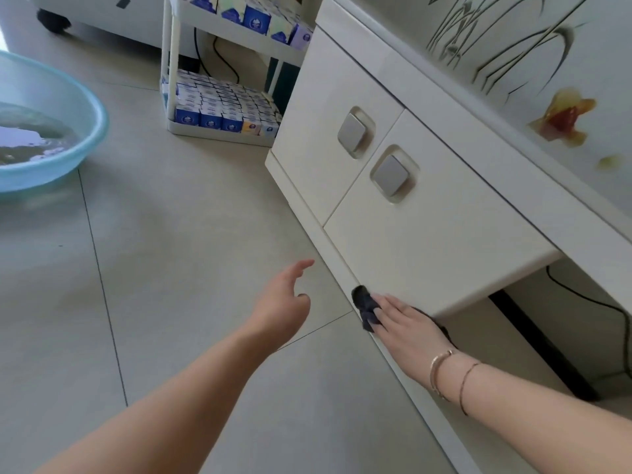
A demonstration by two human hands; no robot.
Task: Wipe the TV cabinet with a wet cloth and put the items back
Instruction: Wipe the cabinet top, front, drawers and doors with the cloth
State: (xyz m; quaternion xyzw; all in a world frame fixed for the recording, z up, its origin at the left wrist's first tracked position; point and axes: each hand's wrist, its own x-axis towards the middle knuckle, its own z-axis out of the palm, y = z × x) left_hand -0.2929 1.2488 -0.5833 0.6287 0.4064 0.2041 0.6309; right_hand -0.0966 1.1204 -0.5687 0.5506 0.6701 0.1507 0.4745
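The cream TV cabinet [427, 234] runs along the right, with two doors bearing square silver handles. My right hand [407, 323] lies flat with straight fingers on a dark blue cloth [364, 304], pressing it against the cabinet's bottom ledge below the nearer door. Most of the cloth is hidden under the hand. My left hand [284, 302] hovers over the floor tiles just left of the cabinet base, fingers relaxed and holding nothing.
A light blue basin [85, 131] with water sits on the floor at far left. A white rack [171, 63] stacked with several small blue-and-white boxes stands beside the cabinet's far end. Black cables run in the open space under the cabinet at right.
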